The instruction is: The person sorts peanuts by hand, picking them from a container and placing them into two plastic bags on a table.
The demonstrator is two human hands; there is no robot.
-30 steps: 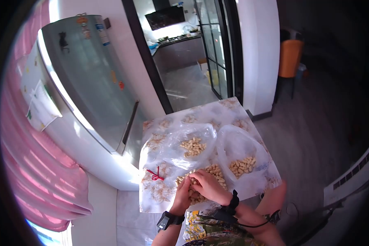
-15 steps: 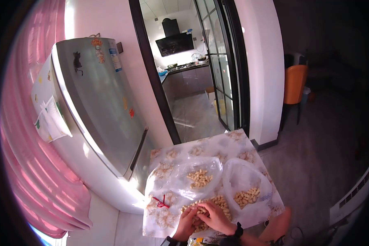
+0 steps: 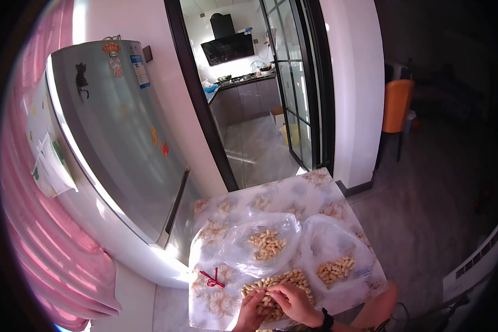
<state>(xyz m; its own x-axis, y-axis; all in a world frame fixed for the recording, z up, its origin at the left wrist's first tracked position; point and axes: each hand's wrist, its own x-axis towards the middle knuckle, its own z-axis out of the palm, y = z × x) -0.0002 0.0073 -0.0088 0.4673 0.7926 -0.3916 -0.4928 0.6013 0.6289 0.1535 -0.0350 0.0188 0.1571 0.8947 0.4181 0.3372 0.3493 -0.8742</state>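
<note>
My left hand [image 3: 251,311] and my right hand [image 3: 297,305] meet above a broad heap of unshelled peanuts [image 3: 296,279] at the near side of the table. Their fingertips are pinched together on a small pale thing that looks like a peanut; the fingers partly hide it. The heap has a roughly rectangular outline, but what holds it is hard to see. Beyond it, a clear plastic bag [image 3: 239,255] lies spread out with a smaller pile of peanuts [image 3: 267,244] on it. To the right, another plastic bag [image 3: 322,235] carries more peanuts [image 3: 335,271].
A red tie [image 3: 212,278] lies left of the heap on the flower-patterned table cover [image 3: 218,304]. A grey fridge [image 3: 113,138] stands along the left. Past the table is a glass door [image 3: 293,83] to a kitchen. An orange chair [image 3: 397,105] stands back right.
The camera view has shifted slightly, so the fridge and doorway sit further left and higher. Both hands remain over the heap, fingertips still together.
</note>
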